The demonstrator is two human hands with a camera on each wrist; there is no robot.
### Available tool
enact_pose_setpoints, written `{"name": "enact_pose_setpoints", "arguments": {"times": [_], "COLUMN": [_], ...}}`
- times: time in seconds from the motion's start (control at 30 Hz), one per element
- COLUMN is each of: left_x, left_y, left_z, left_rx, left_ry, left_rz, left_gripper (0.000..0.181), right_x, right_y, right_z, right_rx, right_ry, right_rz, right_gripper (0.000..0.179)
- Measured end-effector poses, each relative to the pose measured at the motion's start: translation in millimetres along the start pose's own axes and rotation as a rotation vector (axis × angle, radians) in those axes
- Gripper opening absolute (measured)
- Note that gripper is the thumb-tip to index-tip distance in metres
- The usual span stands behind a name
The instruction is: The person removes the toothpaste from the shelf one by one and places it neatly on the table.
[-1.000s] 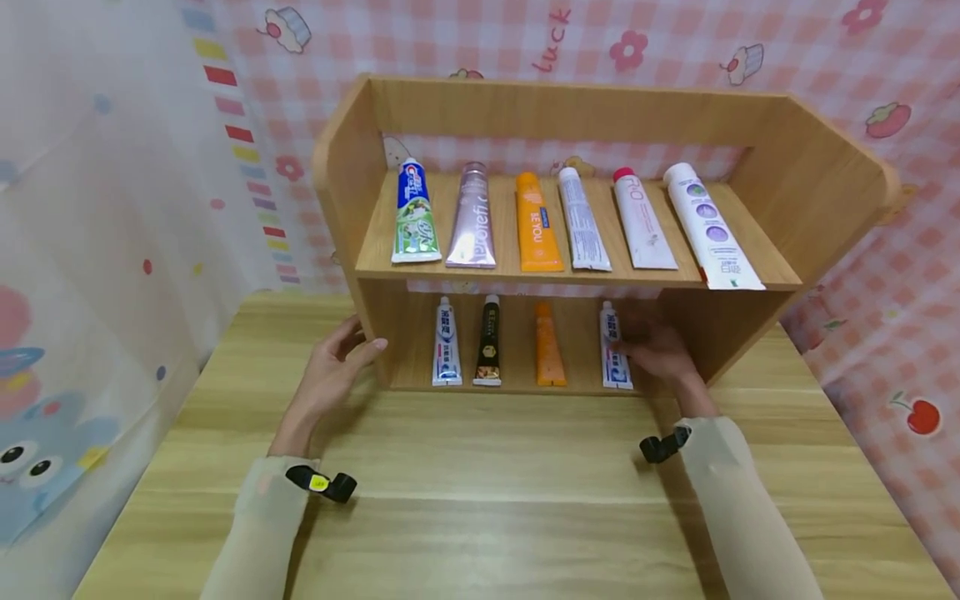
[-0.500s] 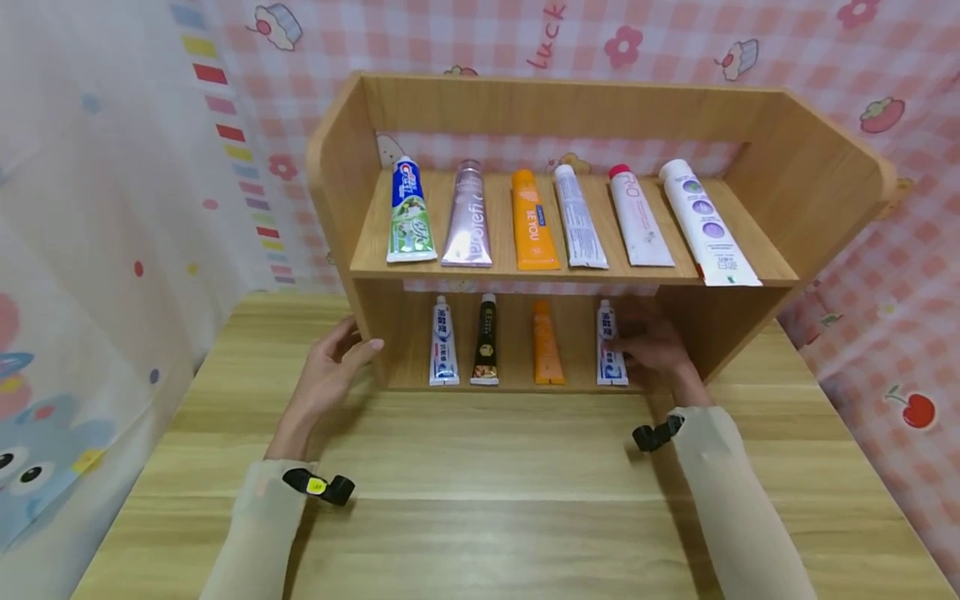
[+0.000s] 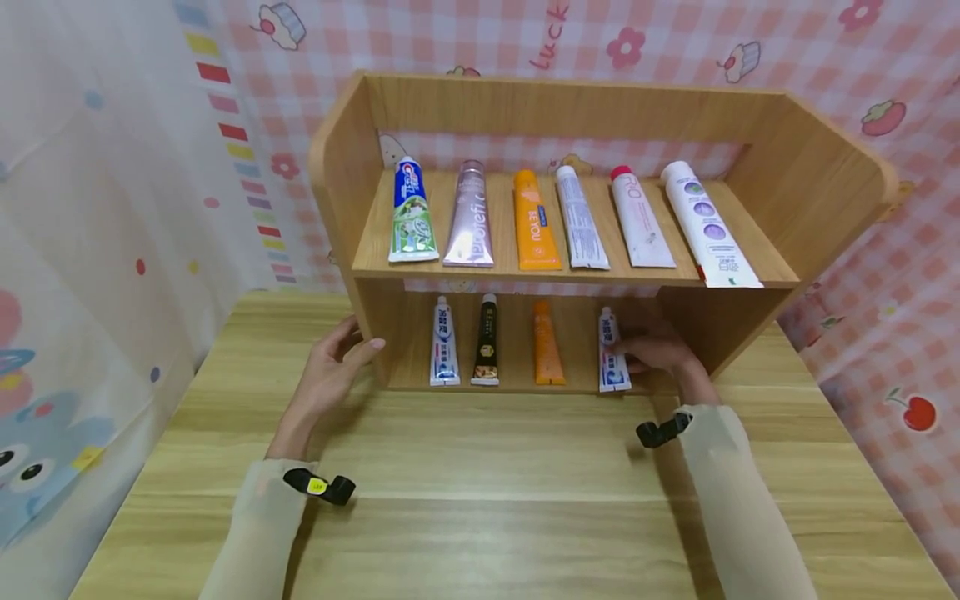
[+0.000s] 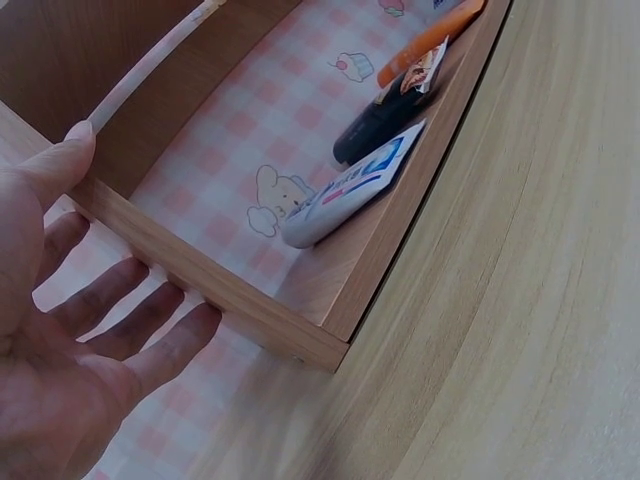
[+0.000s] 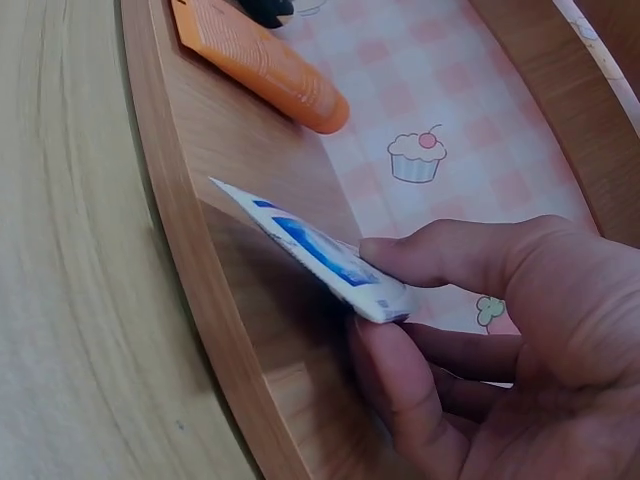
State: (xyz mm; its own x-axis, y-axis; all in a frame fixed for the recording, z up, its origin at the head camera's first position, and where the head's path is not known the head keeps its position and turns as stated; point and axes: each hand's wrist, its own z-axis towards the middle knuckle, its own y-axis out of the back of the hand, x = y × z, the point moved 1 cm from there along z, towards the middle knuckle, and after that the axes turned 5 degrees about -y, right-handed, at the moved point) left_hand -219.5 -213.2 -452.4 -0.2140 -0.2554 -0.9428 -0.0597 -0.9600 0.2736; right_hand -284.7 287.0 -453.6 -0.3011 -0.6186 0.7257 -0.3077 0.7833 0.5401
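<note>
A small two-tier wooden shelf (image 3: 577, 117) stands on the table. My left hand (image 3: 330, 375) grips its left side panel, thumb over the front edge and fingers against the outer face, as the left wrist view shows. On the lower tier, at the right, my right hand (image 3: 662, 352) pinches a white-and-blue toothpaste tube (image 3: 616, 377) between thumb and fingers. In the right wrist view, that tube (image 5: 315, 250) is tilted, its flat end toward the front edge. Left of it lie an orange tube (image 3: 548, 354), a black tube (image 3: 487, 342) and another white-and-blue toothpaste tube (image 3: 445, 346).
Several tubes lie in a row on the upper tier, among them a green-and-blue one (image 3: 413, 221) and an orange one (image 3: 536, 229). At the right, a large white tube (image 3: 712, 225) overhangs the tier's front edge. Pink checked cloth (image 3: 480, 42) hangs behind.
The toothpaste tube in my right hand has shifted slightly toward the front, its flat end now at the lower tier's edge. My left hand stays on the side panel.
</note>
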Motion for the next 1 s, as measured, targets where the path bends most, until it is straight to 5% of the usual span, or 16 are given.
{"name": "enact_pose_setpoints", "arguments": {"times": [0.6, 1.0], "left_x": [3.4, 4.7], "left_y": [0.2, 1.4], "left_z": [-0.3, -0.8], "left_rx": [0.011, 0.005], "left_ry": [-0.035, -0.02], "left_rz": [-0.01, 0.008], "left_gripper": [0.058, 0.062], "right_x": [-14.6, -16.8], "right_y": [-13.0, -24.3], "right_z": [-11.9, -31.9], "right_rx": [-0.059, -0.12], "right_ry": [0.137, 0.136], "right_rz": [0.122, 0.27], "right_gripper": [0.075, 0.075]}}
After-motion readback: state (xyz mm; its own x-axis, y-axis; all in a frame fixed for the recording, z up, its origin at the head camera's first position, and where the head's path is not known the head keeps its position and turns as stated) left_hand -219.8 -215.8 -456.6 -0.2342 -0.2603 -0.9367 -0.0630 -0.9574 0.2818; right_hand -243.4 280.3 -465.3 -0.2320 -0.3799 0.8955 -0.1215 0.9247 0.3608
